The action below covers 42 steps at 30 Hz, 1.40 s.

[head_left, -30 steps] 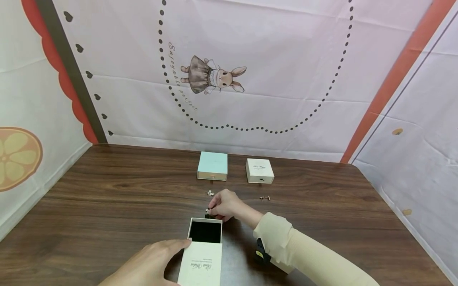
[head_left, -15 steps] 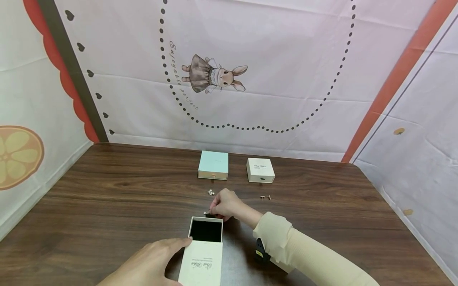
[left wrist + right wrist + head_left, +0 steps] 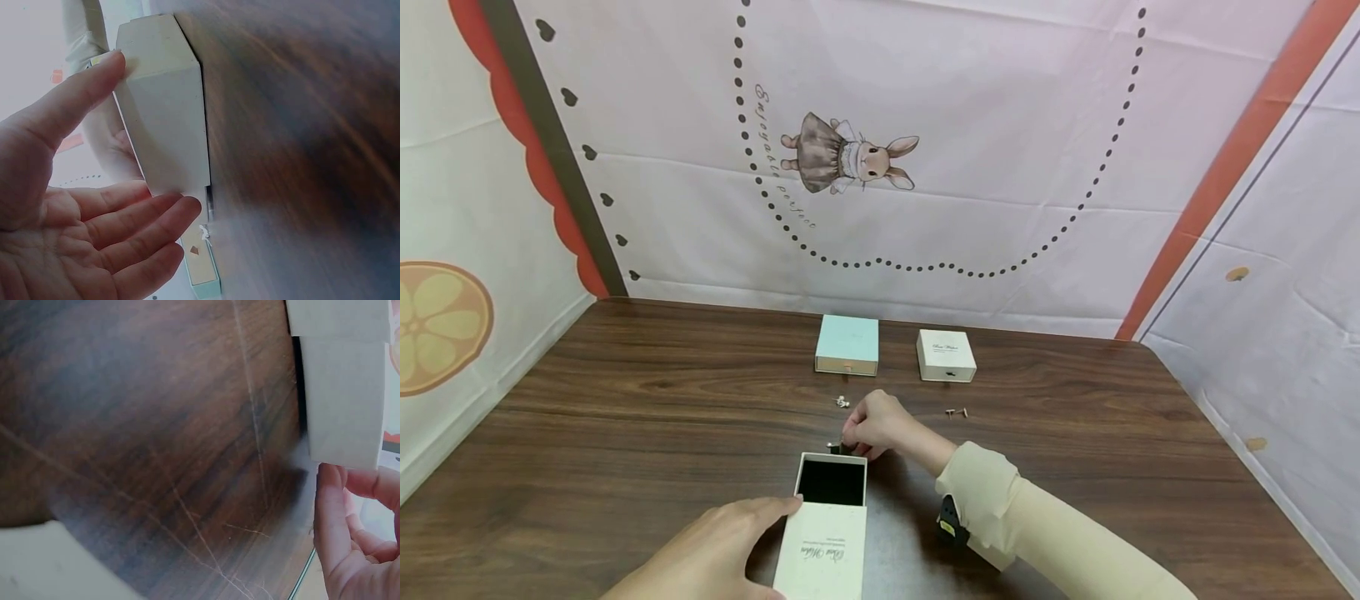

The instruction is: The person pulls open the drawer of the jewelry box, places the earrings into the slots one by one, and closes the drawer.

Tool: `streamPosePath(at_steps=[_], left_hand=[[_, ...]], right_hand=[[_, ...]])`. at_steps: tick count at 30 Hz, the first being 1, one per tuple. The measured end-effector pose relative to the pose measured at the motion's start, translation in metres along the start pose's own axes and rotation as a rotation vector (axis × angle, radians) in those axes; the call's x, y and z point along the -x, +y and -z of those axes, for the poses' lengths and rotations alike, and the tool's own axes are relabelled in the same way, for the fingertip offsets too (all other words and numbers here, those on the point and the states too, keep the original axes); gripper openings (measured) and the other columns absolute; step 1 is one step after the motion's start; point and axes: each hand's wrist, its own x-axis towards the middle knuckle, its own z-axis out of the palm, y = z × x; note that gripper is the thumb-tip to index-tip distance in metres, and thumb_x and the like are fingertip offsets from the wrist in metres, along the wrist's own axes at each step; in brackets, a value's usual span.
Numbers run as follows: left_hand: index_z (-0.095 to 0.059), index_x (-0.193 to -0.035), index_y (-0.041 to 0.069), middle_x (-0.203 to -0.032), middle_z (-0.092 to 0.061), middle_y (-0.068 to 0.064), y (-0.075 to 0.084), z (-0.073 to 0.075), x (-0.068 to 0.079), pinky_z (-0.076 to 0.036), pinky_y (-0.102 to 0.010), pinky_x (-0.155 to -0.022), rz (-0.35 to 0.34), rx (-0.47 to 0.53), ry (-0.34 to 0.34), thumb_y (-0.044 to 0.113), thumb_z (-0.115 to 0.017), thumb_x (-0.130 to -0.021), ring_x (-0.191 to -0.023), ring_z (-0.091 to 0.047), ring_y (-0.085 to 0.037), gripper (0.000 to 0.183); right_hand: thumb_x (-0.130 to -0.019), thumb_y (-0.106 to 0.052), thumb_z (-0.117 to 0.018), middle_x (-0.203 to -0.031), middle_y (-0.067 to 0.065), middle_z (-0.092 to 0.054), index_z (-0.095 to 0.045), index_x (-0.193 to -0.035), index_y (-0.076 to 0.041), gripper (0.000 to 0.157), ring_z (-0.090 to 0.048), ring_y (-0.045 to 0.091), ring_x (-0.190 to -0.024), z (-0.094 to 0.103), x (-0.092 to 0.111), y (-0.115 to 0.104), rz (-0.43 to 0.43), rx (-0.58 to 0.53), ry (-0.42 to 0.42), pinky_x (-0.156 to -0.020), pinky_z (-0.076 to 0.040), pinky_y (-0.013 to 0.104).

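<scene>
A white slide-out box [image 3: 822, 546] with script lettering lies in front of me, its black-lined drawer [image 3: 833, 457] partly out at the far end. My left hand [image 3: 711, 542] holds the box from its left side; in the left wrist view the thumb [image 3: 103, 72] and fingers span it. At the drawer's far end my right hand [image 3: 880, 423] pinches a small black piece [image 3: 836, 449] with a silvery bit on its left; its kind is too small to tell. The right wrist view has those fingertips touching the drawer end [image 3: 347, 406], the black piece hidden.
Beyond the right hand lie silver earring-like pieces [image 3: 842, 402] and two small stud-like pieces [image 3: 957, 412]. A light blue box [image 3: 847, 340] and a white box [image 3: 946, 354] stand at the back. Another pale box [image 3: 991, 554] is partly hidden under my right forearm.
The black piece and its silvery bit have dropped lower and tipped left at my right fingertips. My left hand and the box look unmoved.
</scene>
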Motion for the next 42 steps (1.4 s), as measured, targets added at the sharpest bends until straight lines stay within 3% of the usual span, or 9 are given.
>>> streamPosePath(at_steps=[7, 12, 20, 29, 42], left_hand=[[-0.054, -0.123, 0.004, -0.116, -0.060, -0.004, 0.001, 0.001, 0.000, -0.049, -0.036, -0.078, 0.020, 0.010, -0.007, 0.049, -0.079, -0.059, -0.101, -0.058, -0.021, 0.082], [-0.054, -0.123, 0.005, -0.116, -0.060, -0.004, 0.000, 0.000, 0.001, -0.049, -0.036, -0.078, 0.005, -0.002, 0.001, 0.050, -0.079, -0.060, -0.100, -0.058, -0.021, 0.082], [-0.055, -0.122, 0.004, -0.115, -0.061, -0.004, 0.000, 0.000, 0.001, -0.050, -0.035, -0.078, -0.014, -0.009, 0.014, 0.051, -0.078, -0.060, -0.100, -0.058, -0.020, 0.080], [-0.055, -0.121, 0.005, -0.114, -0.061, -0.003, 0.000, 0.001, 0.000, -0.050, -0.035, -0.078, -0.003, 0.011, 0.009, 0.058, -0.074, -0.060, -0.099, -0.058, -0.019, 0.083], [-0.055, -0.122, 0.006, -0.114, -0.060, 0.001, 0.002, 0.000, -0.001, -0.049, -0.033, -0.079, 0.017, 0.016, 0.024, 0.060, -0.073, -0.061, -0.100, -0.058, -0.016, 0.083]], right_hand=[[-0.079, 0.001, -0.061, -0.064, 0.008, -0.065, -0.070, -0.091, 0.000, 0.015, -0.058, 0.010, -0.049, 0.004, 0.002, -0.004, -0.008, -0.118, -0.056, -0.050, -0.053, 0.028], [-0.082, -0.001, -0.062, -0.066, 0.007, -0.065, -0.070, -0.090, 0.001, 0.011, -0.058, 0.010, -0.051, 0.005, 0.004, -0.007, -0.002, -0.124, -0.090, -0.053, -0.053, 0.028], [-0.079, 0.001, -0.066, -0.065, 0.002, -0.062, -0.067, -0.094, 0.004, 0.015, -0.055, 0.011, -0.053, 0.008, 0.005, -0.009, 0.032, -0.157, -0.104, -0.058, -0.053, 0.028], [-0.077, -0.001, -0.069, -0.080, 0.010, -0.069, -0.069, -0.094, 0.006, 0.018, -0.057, 0.009, -0.056, 0.011, 0.007, -0.005, 0.098, -0.210, -0.106, -0.057, -0.053, 0.027], [-0.077, -0.001, -0.069, -0.080, 0.013, -0.069, -0.068, -0.094, 0.007, 0.019, -0.057, 0.008, -0.054, 0.013, 0.011, -0.001, 0.216, -0.230, -0.175, -0.058, -0.052, 0.028]])
